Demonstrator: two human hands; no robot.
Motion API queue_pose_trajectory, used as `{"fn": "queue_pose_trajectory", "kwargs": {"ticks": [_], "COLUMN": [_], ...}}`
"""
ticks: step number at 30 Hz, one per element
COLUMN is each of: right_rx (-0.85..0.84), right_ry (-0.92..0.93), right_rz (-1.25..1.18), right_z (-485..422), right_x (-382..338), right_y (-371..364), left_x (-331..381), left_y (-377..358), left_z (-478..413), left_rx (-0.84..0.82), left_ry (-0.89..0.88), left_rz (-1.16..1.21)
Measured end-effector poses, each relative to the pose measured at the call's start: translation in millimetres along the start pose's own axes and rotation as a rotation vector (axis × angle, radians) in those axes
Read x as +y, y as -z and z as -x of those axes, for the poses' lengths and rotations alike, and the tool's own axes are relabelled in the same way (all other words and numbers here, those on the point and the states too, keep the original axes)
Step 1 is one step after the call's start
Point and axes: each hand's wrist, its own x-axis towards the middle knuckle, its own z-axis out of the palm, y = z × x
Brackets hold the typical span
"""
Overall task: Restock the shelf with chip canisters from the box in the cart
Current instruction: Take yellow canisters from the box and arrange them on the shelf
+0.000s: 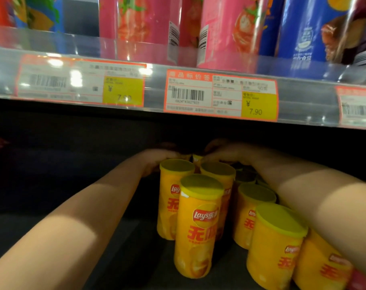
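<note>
Both our arms reach deep into the dark lower shelf (115, 237). Yellow canisters (199, 227) stand upright on it in a cluster right of centre, lids on. One stands nearest at centre, the others behind it and to its right. Our left hand (157, 161) lies against the top edge of the far-left one. Our right hand (228, 153) sits over the farthest ones, which barely show beneath it. Shadow hides the fingers, so we cannot tell whether either hand grips or lies open. The right forearm crosses above the near-right canisters. Overhead, a rail (152, 91) carries price tags (219, 95) reading 7.90, with pink canisters (140, 21) and a blue canister (303, 28) above it.
</note>
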Motion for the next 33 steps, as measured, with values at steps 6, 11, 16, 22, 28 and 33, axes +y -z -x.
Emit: {"fn": "queue_pose_trajectory", "kwargs": {"ticks": [6, 11, 16, 22, 28, 33], "right_rx": [-0.058, -0.051, -0.038, 0.006, 0.146, 0.221], "right_ry": [-0.055, -0.048, 0.013, 0.021, 0.054, 0.145], "right_rz": [0.013, -0.035, -0.027, 0.02, 0.166, 0.3], "right_z": [5.0, 3.8, 13.1, 18.9, 38.1, 74.0], "right_x": [-5.9, -4.5, -7.4, -8.9, -21.6, -49.0], "right_y": [4.2, 0.7, -3.2, -8.9, -11.4, -18.2], "left_x": [0.4, 1.1, 0.8, -3.4, -8.3, -9.4], "left_y": [5.0, 4.8, -1.0, -3.6, -2.9, -0.4], "left_z": [4.7, 7.3, 13.4, 24.2, 44.8, 80.7], "left_rx": [-0.026, -0.038, 0.014, 0.135, 0.315, 0.45], "left_ry": [-0.045, -0.017, -0.023, -0.042, -0.182, -0.241], "left_rz": [-0.066, -0.011, 0.058, 0.159, -0.025, -0.454]}}
